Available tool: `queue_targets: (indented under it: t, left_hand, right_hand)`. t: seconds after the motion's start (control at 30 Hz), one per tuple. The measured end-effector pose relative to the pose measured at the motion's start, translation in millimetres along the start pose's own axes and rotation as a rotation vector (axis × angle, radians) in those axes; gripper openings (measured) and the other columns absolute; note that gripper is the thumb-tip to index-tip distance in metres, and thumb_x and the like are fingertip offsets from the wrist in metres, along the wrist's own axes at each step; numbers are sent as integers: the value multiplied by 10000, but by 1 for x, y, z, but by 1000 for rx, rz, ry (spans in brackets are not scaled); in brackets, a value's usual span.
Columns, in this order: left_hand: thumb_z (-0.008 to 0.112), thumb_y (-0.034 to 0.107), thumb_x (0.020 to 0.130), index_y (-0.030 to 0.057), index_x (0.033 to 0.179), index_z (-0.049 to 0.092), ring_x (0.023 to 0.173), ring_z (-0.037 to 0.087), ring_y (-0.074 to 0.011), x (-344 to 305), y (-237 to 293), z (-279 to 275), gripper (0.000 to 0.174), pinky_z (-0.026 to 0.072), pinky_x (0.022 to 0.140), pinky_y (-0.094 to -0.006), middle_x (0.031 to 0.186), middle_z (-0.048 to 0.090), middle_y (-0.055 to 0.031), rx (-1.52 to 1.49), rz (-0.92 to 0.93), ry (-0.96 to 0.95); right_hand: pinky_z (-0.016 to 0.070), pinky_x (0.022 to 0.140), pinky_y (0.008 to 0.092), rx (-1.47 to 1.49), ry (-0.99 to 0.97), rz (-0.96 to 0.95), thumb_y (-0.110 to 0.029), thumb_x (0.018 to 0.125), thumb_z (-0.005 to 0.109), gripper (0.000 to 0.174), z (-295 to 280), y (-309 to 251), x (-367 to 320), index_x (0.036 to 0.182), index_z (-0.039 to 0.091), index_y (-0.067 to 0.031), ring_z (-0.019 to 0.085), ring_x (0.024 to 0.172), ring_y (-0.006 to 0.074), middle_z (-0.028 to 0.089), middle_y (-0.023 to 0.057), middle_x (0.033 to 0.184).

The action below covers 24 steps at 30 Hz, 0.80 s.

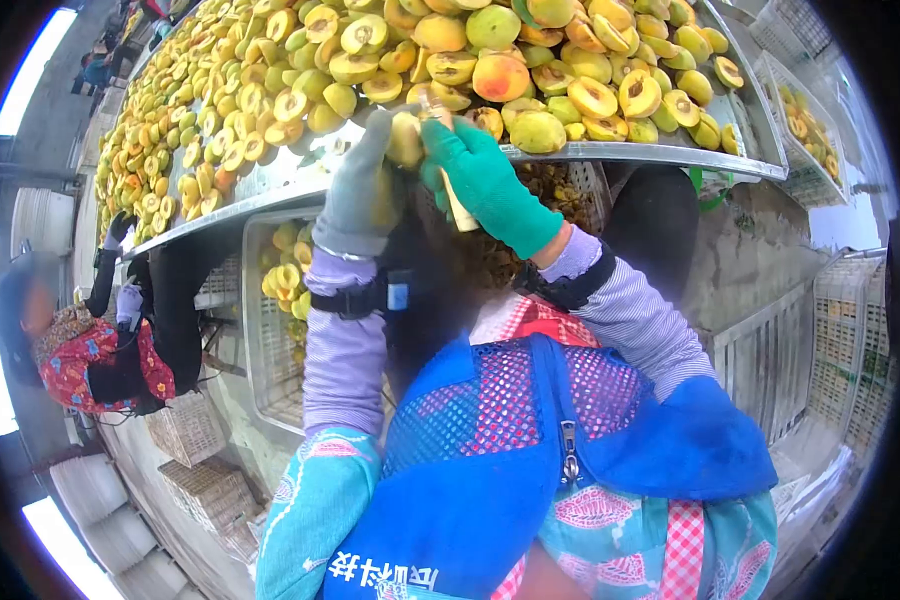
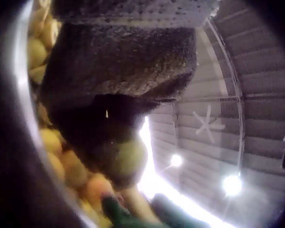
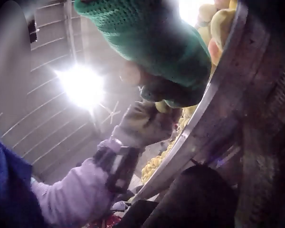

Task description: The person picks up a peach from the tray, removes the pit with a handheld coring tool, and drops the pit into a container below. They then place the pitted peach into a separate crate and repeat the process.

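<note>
My left hand [image 1: 358, 195], in a grey glove, holds a yellow-green peach [image 1: 405, 140] over the near edge of a metal table. Close against it on the right, my right hand [image 1: 495, 190] in a green glove grips a tool with a pale wooden handle [image 1: 460, 208]. The handle's end sticks out below the green fist, and the tool's working end is hidden at the fruit. In the left wrist view the peach [image 2: 131, 156] shows beneath the dark glove, beside the wooden handle [image 2: 142, 206]. The right wrist view shows the handle's round end [image 3: 130, 74].
Halved and whole peaches [image 1: 440, 33] are heaped behind the table's metal rim [image 1: 660, 152]. Below the rim stands a crate [image 1: 255, 375] with fruit halves. Another crate [image 1: 815, 150] is at the right end. A person [image 1: 100, 350] sits at the left beside stacked baskets [image 1: 185, 430].
</note>
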<state>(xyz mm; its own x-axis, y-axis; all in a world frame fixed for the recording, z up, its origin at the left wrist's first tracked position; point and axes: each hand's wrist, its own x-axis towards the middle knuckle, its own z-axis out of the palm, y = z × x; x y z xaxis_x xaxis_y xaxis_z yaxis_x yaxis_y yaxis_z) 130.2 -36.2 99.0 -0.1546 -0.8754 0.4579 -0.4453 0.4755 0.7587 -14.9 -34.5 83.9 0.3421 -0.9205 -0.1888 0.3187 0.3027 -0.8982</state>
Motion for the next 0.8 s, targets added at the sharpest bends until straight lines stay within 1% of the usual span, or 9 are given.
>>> queue_targets:
  t: [0.07,0.13,0.2,0.23,0.3,0.43,0.53,0.63,0.8]
  left_hand:
    - [525,157,931,4,1149,563,805,648,-271,-14,-12,26,270,527,684,-346,936,650,-153,-707,-370,251]
    - [515,276,944,1,1139,565,779,644,-257,-24,-18,27,341,516,647,-323,911,648,-144,-1154,-615,276]
    - [460,416,960,-1,1136,569,742,637,-229,-26,-10,12,466,498,598,-286,894,645,-126,-1337,-726,61]
    - [366,530,955,-7,1123,578,722,623,-194,-26,-7,17,602,466,569,-241,880,639,-109,-1172,-752,102]
    - [411,466,959,-8,1145,564,796,639,-206,-28,-2,23,532,516,652,-272,948,644,-112,-1171,-704,144]
    - [482,329,959,-24,1139,566,856,643,-209,-34,8,20,405,537,738,-302,998,646,-134,-765,-402,74]
    - [554,194,929,-40,1129,565,870,645,-213,-38,-1,20,308,530,765,-312,1001,648,-151,-304,-228,52]
    - [599,97,895,-61,1128,559,862,648,-222,-37,28,12,285,524,771,-317,982,651,-157,234,81,97]
    - [638,37,767,10,1001,605,847,626,-252,-30,34,17,238,497,740,-331,937,645,-117,258,178,270]
  right_hand:
    - [414,420,246,109,-242,173,-415,948,489,343,-9,-17,-14,909,529,-77,509,470,114,545,18,627]
    - [416,418,266,-81,-56,68,-433,943,501,369,-22,-13,-20,865,528,-74,513,473,124,546,13,623]
    - [435,421,335,-398,30,-208,-410,935,520,362,-34,1,-23,878,533,-53,552,471,204,584,85,639]
    - [439,428,365,-618,62,-402,-394,932,522,352,-36,9,-25,878,536,-47,562,480,240,588,112,640]
    - [448,442,424,-1054,121,-792,-362,928,527,332,-34,23,-30,878,542,-34,581,498,313,598,167,641]
    - [446,462,489,-1213,54,-771,-338,928,520,340,-24,25,-36,862,542,-5,573,514,391,574,191,583]
    - [443,474,493,-1138,-4,-557,-333,932,513,346,-17,14,-42,868,540,6,569,535,405,576,208,614]
    - [439,492,499,-1034,-14,-681,-321,940,504,335,-20,27,-36,879,537,7,570,568,415,580,222,648]
    - [438,502,501,-978,67,-784,-312,947,497,326,-11,24,-43,899,529,8,572,589,419,579,228,666]
